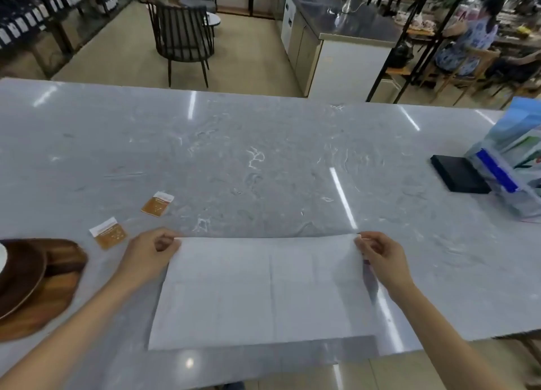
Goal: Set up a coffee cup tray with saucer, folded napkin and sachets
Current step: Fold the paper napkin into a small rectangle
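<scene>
A white paper napkin (263, 290) lies spread out near the front edge of the grey marble table (263, 161). My left hand (149, 252) pinches its far left corner and my right hand (380, 255) pinches its far right corner, lifting the far edge slightly. Two orange-and-white sachets lie flat to the left: one sachet (108, 233) close to my left hand, the other sachet (157, 203) farther back. At the left edge a dark wooden tray (55, 290) carries a dark saucer (23, 272), with a sliver of something white at the frame's edge.
On the right of the table lie a black flat box (459, 173) and a blue-and-clear plastic package (509, 161). Beyond the table stand a dark slatted chair (181, 38) and a counter (345, 38). A person sits at the far right.
</scene>
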The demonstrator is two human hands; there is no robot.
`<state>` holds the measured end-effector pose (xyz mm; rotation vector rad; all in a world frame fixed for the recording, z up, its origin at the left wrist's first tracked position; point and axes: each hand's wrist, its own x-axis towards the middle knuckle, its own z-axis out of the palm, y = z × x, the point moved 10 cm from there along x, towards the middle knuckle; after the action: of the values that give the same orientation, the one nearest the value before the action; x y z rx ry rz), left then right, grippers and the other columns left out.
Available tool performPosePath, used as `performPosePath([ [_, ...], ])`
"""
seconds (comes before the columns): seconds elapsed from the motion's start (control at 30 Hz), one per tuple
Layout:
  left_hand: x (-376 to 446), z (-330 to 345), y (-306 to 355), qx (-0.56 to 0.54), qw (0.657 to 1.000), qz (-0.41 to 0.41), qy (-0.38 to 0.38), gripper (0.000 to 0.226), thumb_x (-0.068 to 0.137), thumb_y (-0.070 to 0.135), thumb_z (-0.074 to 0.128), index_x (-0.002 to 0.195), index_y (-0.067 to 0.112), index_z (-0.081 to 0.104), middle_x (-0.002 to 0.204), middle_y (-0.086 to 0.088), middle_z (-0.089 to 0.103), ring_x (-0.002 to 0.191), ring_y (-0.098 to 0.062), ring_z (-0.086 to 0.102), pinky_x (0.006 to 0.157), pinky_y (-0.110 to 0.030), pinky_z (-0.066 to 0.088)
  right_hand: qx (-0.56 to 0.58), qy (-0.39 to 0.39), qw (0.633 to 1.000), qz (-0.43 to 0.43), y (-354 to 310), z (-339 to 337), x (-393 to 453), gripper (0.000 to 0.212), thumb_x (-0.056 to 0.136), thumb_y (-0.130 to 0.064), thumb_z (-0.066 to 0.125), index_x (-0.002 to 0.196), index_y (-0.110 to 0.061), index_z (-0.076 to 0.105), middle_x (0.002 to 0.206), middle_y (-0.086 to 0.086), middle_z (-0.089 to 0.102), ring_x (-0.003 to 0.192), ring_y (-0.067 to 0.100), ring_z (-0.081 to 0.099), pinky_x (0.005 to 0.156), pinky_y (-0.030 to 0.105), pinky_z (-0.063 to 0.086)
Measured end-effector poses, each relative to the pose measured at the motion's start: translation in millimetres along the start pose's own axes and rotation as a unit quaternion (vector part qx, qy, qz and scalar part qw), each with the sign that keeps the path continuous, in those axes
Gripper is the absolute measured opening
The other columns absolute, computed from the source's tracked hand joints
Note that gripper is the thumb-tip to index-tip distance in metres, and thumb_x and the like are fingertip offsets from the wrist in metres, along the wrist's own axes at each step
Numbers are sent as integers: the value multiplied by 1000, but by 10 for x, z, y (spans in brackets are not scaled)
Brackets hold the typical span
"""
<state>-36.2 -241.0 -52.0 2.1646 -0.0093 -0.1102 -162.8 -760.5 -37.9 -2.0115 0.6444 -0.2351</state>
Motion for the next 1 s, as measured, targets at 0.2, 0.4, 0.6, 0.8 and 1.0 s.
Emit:
performPosePath([
  [0.2,166,93,-61,124,992,-13,-12,19,80,14,81,88,27,69,72,9,69,67,-11,66,66,-24,49,-126,-10,992,-10,180,232,197,18,91,-31,74,103,-42,66,74,-12,70,71,-1,65,63,18,44],
  [0.4,273,159,71,168,981,30,-88,23,77,10,84,90,23,70,91,1,62,66,-11,62,66,-28,44,-256,-83,959,-89,35,342,424,17,88,-14,78,104,-19,74,88,2,62,69,11,63,68,13,42],
  [0.6,464,253,55,174,970,6,-172,27,76,13,87,70,21,62,69,6,65,65,2,57,57,-8,40,-305,-196,923,-128,-113,546,648,19,84,-6,80,84,-18,65,85,1,65,75,19,65,67,16,47],
  [0.8,494,305,-43,161,960,-16,-228,20,81,12,83,81,28,72,74,6,70,64,3,59,61,-7,45,-312,-305,895,-91,-68,674,719,15,92,-12,74,97,-23,66,83,-4,67,75,7,63,70,12,49],
  [1.0,461,194,18,110,972,6,-208,27,82,9,83,76,34,75,80,7,75,77,-13,69,76,-30,54,-347,-340,864,-129,-142,670,603,10,92,-15,72,85,-16,65,87,1,65,76,16,62,73,28,53],
])
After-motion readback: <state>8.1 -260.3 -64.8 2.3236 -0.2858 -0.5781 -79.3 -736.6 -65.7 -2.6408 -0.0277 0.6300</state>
